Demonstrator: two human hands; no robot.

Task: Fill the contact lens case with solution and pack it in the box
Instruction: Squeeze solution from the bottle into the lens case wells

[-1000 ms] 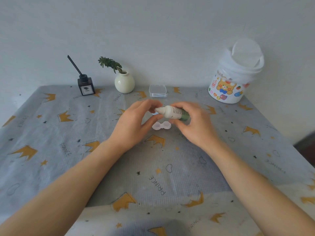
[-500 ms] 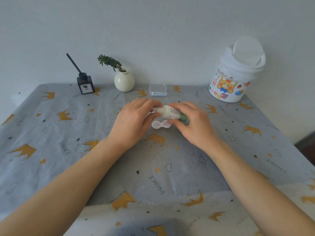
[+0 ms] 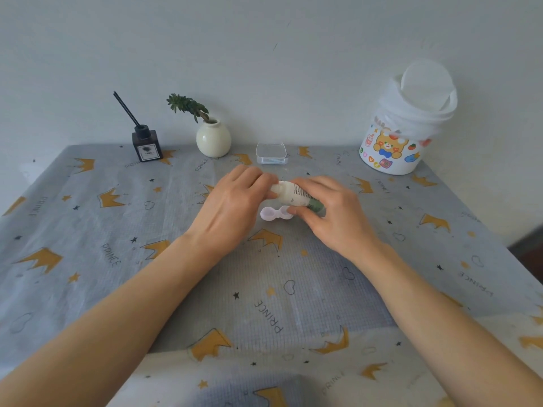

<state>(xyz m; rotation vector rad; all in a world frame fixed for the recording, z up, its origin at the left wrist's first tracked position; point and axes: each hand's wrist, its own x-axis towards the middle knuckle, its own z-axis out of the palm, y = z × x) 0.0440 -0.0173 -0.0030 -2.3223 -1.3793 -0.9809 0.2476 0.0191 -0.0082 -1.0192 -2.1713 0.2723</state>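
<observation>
My right hand (image 3: 332,218) grips a small white solution bottle (image 3: 293,194) with a green base, held on its side with the cap end pointing left. My left hand (image 3: 235,210) pinches the bottle's cap end with thumb and fingers. Just below the bottle, a white contact lens case (image 3: 273,213) lies on the table with both round wells uncovered. A small clear plastic box (image 3: 271,153) sits farther back, near the wall.
A grey tablecloth with gold crowns (image 3: 117,259) covers the table. Along the back stand a dark reed diffuser (image 3: 147,145), a cream vase with a green sprig (image 3: 213,139) and a white bear-printed tub with its lid up (image 3: 405,127).
Both hands with the bottle have sunk slightly toward the lens case. My left fingers have closed tighter on the bottle's cap end.
</observation>
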